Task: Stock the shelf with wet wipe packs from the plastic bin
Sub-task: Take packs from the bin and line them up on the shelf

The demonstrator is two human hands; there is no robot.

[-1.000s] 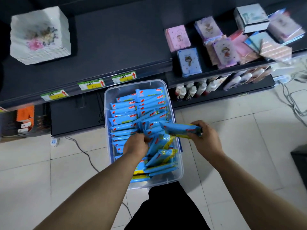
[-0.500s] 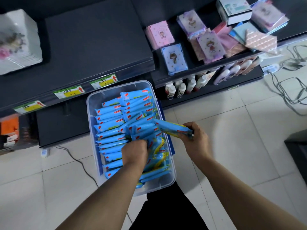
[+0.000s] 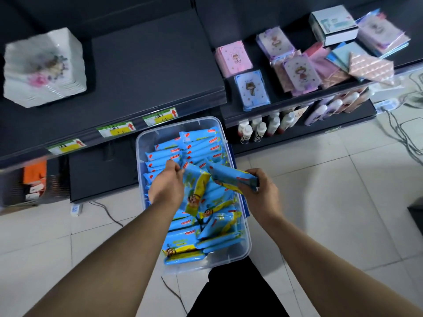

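Observation:
A clear plastic bin point(image 3: 238, 252) stands on the tiled floor below the dark shelf point(image 3: 146, 72), filled with several blue wet wipe packs point(image 3: 199, 145). My left hand point(image 3: 166, 186) pinches the top of a blue and yellow pack point(image 3: 196, 191), which hangs lifted above the bin's middle. My right hand point(image 3: 261, 193) grips another blue pack point(image 3: 231, 177) by its end, held level over the bin's right side. The stretch of shelf straight above the bin is bare.
A stack of white flowered napkins point(image 3: 43, 67) sits at the shelf's left. Pink and blue notebooks point(image 3: 251, 90) crowd the right shelf section, small bottles point(image 3: 263, 129) below them. Price tags point(image 3: 115, 129) line the shelf edge. Cables point(image 3: 405, 136) trail on the floor at right.
My left hand has pulled a pack up out of the bin. My right hand keeps its pack, slightly higher. The view has shifted so the bin sits more to the centre.

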